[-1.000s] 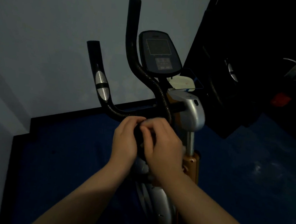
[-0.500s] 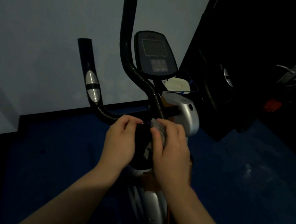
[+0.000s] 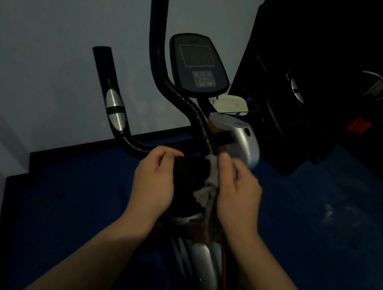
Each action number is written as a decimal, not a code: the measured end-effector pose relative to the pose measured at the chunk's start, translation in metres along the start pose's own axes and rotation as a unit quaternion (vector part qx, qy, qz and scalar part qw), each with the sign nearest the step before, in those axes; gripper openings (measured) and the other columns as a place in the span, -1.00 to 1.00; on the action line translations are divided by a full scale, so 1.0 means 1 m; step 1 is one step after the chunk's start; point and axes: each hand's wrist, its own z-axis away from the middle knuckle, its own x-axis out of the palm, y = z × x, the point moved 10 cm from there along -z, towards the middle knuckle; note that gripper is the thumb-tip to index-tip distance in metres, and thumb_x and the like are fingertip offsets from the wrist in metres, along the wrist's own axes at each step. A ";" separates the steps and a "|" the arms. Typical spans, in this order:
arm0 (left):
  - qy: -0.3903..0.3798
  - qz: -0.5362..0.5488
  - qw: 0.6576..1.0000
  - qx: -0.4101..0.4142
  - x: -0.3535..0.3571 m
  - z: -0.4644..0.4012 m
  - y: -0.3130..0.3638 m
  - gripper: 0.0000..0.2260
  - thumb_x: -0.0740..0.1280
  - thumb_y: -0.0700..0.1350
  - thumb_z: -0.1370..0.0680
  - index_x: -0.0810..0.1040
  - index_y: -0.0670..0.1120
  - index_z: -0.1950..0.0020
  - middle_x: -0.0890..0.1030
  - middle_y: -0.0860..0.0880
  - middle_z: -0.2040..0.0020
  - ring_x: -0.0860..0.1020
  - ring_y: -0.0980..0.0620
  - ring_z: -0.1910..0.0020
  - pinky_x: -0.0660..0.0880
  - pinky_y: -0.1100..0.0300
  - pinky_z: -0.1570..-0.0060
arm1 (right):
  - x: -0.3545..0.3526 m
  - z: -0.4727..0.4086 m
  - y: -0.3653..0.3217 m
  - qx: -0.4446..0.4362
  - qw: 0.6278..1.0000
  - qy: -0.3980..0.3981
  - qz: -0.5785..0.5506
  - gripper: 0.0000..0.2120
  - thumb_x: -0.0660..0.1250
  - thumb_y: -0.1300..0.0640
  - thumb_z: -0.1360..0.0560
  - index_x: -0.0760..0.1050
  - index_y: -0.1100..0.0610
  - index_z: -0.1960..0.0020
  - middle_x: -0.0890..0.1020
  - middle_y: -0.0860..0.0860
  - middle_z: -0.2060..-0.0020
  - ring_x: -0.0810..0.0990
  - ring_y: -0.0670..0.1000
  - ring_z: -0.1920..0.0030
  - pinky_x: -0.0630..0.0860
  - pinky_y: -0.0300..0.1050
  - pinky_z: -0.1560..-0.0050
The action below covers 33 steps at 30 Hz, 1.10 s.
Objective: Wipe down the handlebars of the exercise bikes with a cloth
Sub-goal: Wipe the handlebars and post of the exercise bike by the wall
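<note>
Both hands are at the middle of the black handlebars (image 3: 185, 107) of the exercise bike (image 3: 199, 259). The right hand (image 3: 236, 192) grasps a pale grey cloth (image 3: 208, 186) there, and the left hand (image 3: 154, 181) pinches a dark black piece just beside it.

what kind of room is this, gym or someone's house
Hard to say: a dim workout corner, perhaps a home gym. An exercise bike with a console stands on blue flooring by a plain wall, and both hands work a cloth.

left hand (image 3: 155, 183) – grip on dark cloth (image 3: 189, 182) | right hand (image 3: 235, 192) – pale cloth (image 3: 207, 191) | handlebars (image 3: 185, 104)
</note>
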 end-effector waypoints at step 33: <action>0.050 0.130 0.988 -0.066 -0.007 0.016 -0.005 -0.80 0.23 -0.19 -0.55 0.65 -0.07 0.12 0.67 0.05 0.21 0.62 0.21 0.24 0.47 0.43 0.34 | 0.022 0.027 -0.050 -0.324 0.914 -0.022 0.242 -0.84 0.39 0.01 -0.46 0.57 0.11 0.13 0.52 0.04 0.14 0.37 0.01 0.05 0.27 -0.14 0.13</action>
